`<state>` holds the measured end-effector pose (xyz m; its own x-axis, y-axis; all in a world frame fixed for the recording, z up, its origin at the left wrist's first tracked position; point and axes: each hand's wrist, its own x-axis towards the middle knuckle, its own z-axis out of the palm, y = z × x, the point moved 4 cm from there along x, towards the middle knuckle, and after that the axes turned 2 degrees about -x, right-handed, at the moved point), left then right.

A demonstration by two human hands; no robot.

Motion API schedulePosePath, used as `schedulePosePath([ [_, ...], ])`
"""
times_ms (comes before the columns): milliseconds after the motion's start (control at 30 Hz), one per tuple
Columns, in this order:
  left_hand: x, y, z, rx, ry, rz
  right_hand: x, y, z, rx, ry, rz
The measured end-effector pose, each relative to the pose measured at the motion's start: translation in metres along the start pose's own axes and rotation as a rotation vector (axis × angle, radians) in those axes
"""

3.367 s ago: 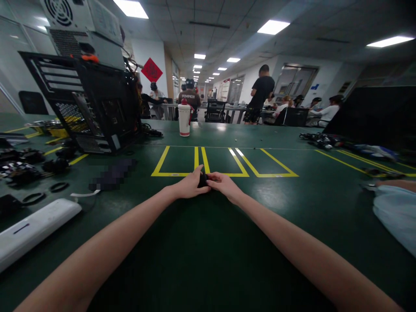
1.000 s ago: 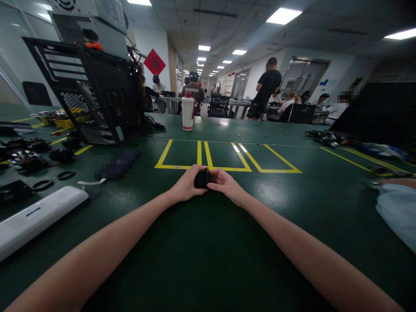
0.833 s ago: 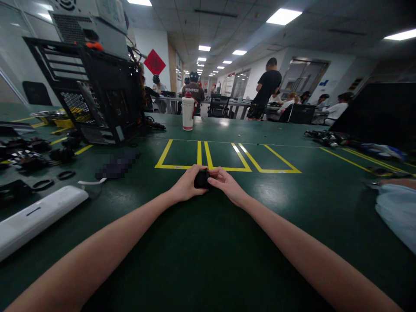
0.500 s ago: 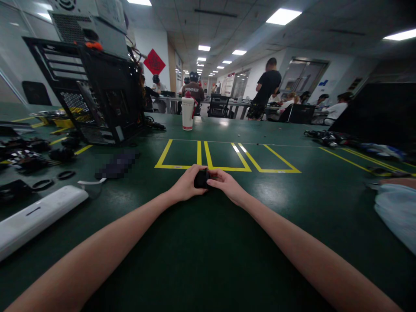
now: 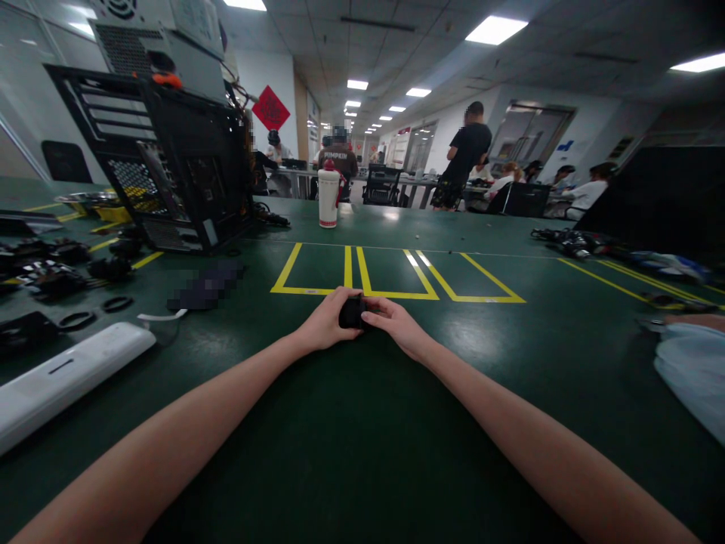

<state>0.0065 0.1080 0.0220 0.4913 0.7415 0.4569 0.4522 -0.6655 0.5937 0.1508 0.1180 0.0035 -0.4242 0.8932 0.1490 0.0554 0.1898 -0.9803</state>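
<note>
A small black object [image 5: 352,311] sits between both my hands on the green table [image 5: 362,423], just in front of the yellow taped boxes [image 5: 390,278]. My left hand [image 5: 325,323] curls around its left side, fingers closed on it. My right hand [image 5: 392,323] pinches its right side with thumb and fingertips. I cannot make out what the black object is. Both forearms stretch forward from the near edge of the table.
An open black computer case [image 5: 170,174] stands at the back left, with black parts and rings [image 5: 68,279] beside it. A white flat device [image 5: 68,378] lies near left. A white bottle [image 5: 328,198] stands behind the boxes. A person's sleeve [image 5: 688,370] is at the right; people work in the background.
Since the oldest frame the black object has been raised a little and shows more between my fingers. Over the last second my hands barely move.
</note>
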Motion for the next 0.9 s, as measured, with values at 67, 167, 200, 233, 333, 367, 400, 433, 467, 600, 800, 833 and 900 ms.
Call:
schedulePosePath([
  [67, 0.0001, -0.0005, 0.0002, 0.009, 0.003, 0.007, -0.0001, -0.0006, 0.0008, 0.035, -0.029, -0.010],
  [167, 0.0003, -0.0003, 0.0004, 0.019, 0.009, 0.022, -0.0014, -0.0030, 0.0024, 0.093, -0.054, -0.037],
  [200, 0.0003, -0.0001, 0.0005, 0.020, 0.009, 0.025, -0.0019, -0.0038, 0.0027, 0.089, -0.047, -0.044],
  [233, 0.0004, -0.0001, 0.0007, 0.021, 0.007, 0.027, -0.0023, -0.0045, 0.0027, 0.075, -0.033, -0.051],
  [333, 0.0007, -0.0005, 0.0011, 0.020, 0.012, 0.035, -0.0023, -0.0050, 0.0021, 0.035, 0.022, -0.073],
  [367, 0.0009, -0.0008, 0.0013, 0.020, 0.014, 0.037, -0.0017, -0.0044, 0.0018, 0.030, 0.039, -0.075],
  [400, 0.0011, -0.0011, 0.0014, 0.018, 0.015, 0.038, -0.0010, -0.0034, 0.0014, 0.027, 0.053, -0.073],
  [433, 0.0012, -0.0015, 0.0016, 0.015, 0.015, 0.036, -0.0001, -0.0020, 0.0010, 0.024, 0.062, -0.065],
  [467, 0.0014, -0.0019, 0.0018, 0.012, 0.012, 0.031, 0.0007, -0.0005, 0.0006, 0.020, 0.066, -0.053],
  [600, 0.0013, -0.0027, 0.0022, 0.004, 0.003, 0.009, 0.0019, 0.0026, 0.0003, 0.020, 0.030, -0.008],
  [800, 0.0003, 0.0011, 0.0000, 0.007, 0.004, 0.034, -0.0027, -0.0056, 0.0033, 0.070, -0.023, -0.068],
  [833, 0.0002, 0.0021, -0.0005, 0.009, -0.004, 0.034, -0.0030, -0.0063, 0.0032, 0.054, -0.008, -0.074],
  [900, 0.0001, 0.0045, -0.0015, 0.012, -0.022, 0.031, -0.0028, -0.0064, 0.0028, 0.024, 0.021, -0.083],
])
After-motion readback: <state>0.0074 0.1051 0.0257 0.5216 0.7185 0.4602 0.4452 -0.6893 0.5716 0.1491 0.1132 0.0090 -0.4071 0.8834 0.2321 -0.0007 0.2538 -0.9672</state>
